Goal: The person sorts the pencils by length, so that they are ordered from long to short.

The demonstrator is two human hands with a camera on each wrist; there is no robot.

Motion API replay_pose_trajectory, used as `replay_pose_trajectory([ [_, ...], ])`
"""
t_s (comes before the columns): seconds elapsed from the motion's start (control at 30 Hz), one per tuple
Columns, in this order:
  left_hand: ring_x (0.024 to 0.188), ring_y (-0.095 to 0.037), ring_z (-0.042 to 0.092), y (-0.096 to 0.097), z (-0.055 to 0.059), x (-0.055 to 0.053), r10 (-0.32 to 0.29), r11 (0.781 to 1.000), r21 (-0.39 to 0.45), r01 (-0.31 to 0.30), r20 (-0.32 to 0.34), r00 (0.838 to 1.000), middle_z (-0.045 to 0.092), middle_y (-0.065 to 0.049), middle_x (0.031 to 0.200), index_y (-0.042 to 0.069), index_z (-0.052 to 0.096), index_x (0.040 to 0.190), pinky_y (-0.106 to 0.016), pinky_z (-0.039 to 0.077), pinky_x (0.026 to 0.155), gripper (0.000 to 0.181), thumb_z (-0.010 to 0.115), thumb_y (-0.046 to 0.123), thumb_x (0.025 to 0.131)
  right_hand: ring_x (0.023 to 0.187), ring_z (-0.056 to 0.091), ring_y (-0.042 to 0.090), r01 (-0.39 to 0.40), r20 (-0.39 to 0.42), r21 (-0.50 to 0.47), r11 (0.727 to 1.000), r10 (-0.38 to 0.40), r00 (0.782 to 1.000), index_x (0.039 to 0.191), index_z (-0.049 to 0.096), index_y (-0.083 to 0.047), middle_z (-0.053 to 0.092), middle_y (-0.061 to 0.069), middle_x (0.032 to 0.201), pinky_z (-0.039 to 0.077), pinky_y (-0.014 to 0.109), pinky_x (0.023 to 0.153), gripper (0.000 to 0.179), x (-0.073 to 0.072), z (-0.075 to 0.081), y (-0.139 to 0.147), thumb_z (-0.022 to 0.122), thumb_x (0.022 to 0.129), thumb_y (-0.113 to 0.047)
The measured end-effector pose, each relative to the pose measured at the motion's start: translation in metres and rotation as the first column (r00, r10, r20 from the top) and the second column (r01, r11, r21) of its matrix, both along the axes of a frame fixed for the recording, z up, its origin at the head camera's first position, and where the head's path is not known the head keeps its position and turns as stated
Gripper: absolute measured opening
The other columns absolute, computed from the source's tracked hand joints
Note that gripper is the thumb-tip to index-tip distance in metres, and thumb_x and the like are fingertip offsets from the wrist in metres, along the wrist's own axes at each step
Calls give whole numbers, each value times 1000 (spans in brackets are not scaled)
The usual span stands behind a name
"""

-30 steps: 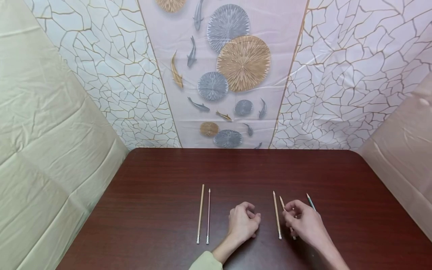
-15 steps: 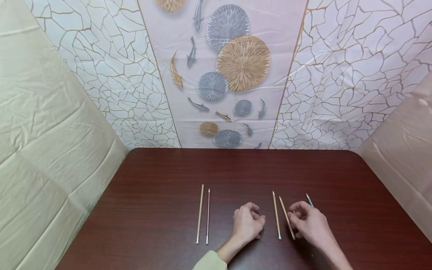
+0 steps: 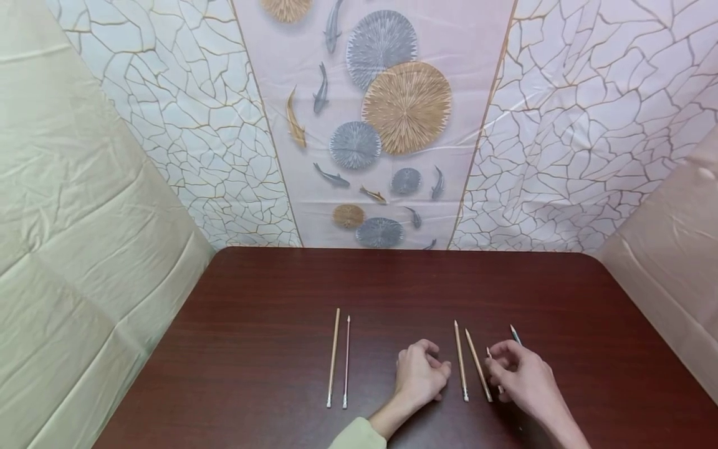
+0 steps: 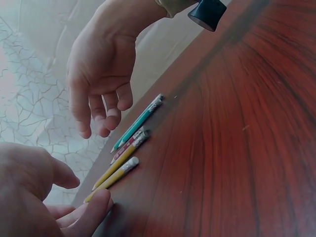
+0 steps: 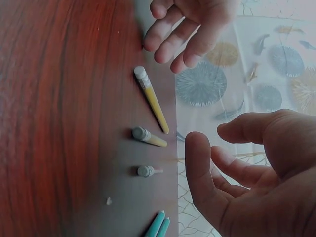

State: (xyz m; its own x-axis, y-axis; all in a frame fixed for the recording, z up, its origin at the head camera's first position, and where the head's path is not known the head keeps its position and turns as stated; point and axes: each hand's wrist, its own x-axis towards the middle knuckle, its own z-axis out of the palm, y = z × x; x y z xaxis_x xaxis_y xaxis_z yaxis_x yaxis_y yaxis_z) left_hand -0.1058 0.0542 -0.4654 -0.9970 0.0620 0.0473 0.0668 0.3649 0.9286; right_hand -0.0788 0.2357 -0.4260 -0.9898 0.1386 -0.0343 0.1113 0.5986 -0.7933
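My left hand [image 3: 417,375] lies low over the middle of the table with loosely bent fingers, holding nothing, just left of a yellow pencil [image 3: 460,362]. Beside that one lies a second, tilted yellow pencil [image 3: 478,365]. My right hand [image 3: 526,377] hovers right of it, thumb and fingers apart and nothing between them. It partly covers a thinner red pencil, whose printed side shows in the left wrist view as a red pencil [image 4: 127,149]. Two teal pencils [image 4: 138,124] lie side by side beyond it, mostly hidden under the right hand in the head view.
Left of my hands, a tan pencil [image 3: 333,358] and a thin pinkish pencil [image 3: 346,362] lie nearly parallel on the dark red-brown table [image 3: 269,293]. A patterned cloth [image 3: 370,187] hangs behind the table's far edge. A small white crumb [image 5: 108,201] sits near the pencils.
My right hand has moved to the right, uncovering the tilted yellow pencil and then the red pencil's tip. My left hand has drifted right, closer to the first yellow pencil.
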Motion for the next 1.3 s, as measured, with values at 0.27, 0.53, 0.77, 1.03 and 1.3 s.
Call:
replay_pose_trajectory([
  [0.27, 31, -2, 50, 9, -3, -1, 0, 999, -50, -1, -17, 1000, 63, 15, 61, 5, 69, 99, -20, 49, 81, 23, 78, 9, 78, 55, 64, 20, 12, 3, 13, 1000, -12, 1000, 110, 61, 1, 64, 5, 77, 53, 31, 48, 22, 2, 1, 7, 68, 90, -6],
  [0.53, 30, -2, 49, 15, -5, 0, 10, 999, -38, -9, 11, 1000, 62, 14, 60, 5, 69, 96, -17, 50, 69, 22, 78, 8, 76, 61, 66, 17, 11, 4, 16, 1000, -11, 1000, 113, 59, 1, 65, 6, 80, 54, 31, 49, 25, 5, -1, 14, 68, 91, -8],
  [0.77, 30, -1, 49, 21, -4, -1, 13, 998, -59, -13, -11, 1000, 61, 17, 57, 6, 68, 97, -19, 49, 79, 23, 79, 10, 77, 61, 66, 16, 22, -10, 25, 999, -21, 1000, 114, 59, 2, 65, 6, 80, 54, 31, 49, 27, 6, -1, 21, 69, 91, -8],
  [1.03, 30, 1, 48, 28, -6, -3, 17, 997, -76, -19, -21, 1000, 62, 18, 55, 7, 67, 97, -20, 50, 72, 24, 79, 11, 76, 63, 66, 14, 40, -10, 10, 999, -40, 999, 115, 60, 2, 66, 7, 81, 54, 31, 50, 27, 7, 0, 25, 68, 91, -8],
  [1.3, 31, 1, 48, 32, -3, -6, 23, 995, -94, -26, -30, 999, 62, 18, 57, 7, 67, 98, -20, 50, 71, 26, 81, 12, 75, 64, 67, 16, 45, -9, 18, 999, -45, 999, 116, 59, 2, 67, 10, 85, 55, 32, 51, 28, 8, 2, 29, 66, 91, -8],
])
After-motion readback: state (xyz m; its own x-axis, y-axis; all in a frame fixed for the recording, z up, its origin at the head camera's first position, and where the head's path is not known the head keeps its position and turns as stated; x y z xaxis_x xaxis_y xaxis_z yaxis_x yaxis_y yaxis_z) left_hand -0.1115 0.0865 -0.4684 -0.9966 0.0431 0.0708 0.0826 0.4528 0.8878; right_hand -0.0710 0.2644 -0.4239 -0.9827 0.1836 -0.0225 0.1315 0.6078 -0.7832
